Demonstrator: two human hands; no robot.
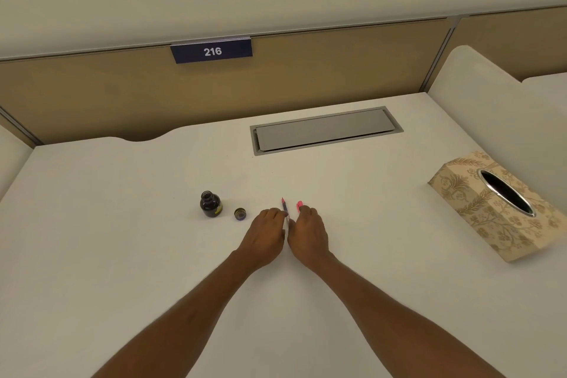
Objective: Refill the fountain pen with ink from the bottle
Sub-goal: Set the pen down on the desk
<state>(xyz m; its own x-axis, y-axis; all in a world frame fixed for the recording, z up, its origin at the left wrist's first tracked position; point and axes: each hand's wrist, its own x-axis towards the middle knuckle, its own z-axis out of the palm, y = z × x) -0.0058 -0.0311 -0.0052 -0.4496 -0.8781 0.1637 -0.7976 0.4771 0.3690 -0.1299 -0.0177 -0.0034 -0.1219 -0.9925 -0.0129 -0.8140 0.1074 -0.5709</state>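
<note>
The slim fountain pen section with a pink tip and a clear, dark-filled reservoir (284,207) points away from the person, its tip toward the far edge of the white worktop (122,255), near the middle of that surface. Its near end disappears between the two hands. The left hand (266,235) is curled with its fingertips against the pen's side, seemingly pinching it, though the contact is small and partly hidden. The right hand (310,232) is closed around a short pink plastic pen piece (299,205), whose end sticks out beyond the fingers; whether it is a cap or barrel cannot be told. The hands touch each other at the thumbs.

Just left of the left hand lies a small round dark screw cap (240,213), open side up, apart from the hand. Further left stands the small dark glass ink bottle (210,204), upright, uncapped, with a yellow mark on its label.

A grey metal cable hatch (325,129) is set flush into the worktop near the far edge. A beige floral-patterned tissue box with an oval slot (497,205) sits toward the right edge, well apart from the hands. A dark blue plate reading 216 (211,51) hangs on the tan partition (76,95) behind.
</note>
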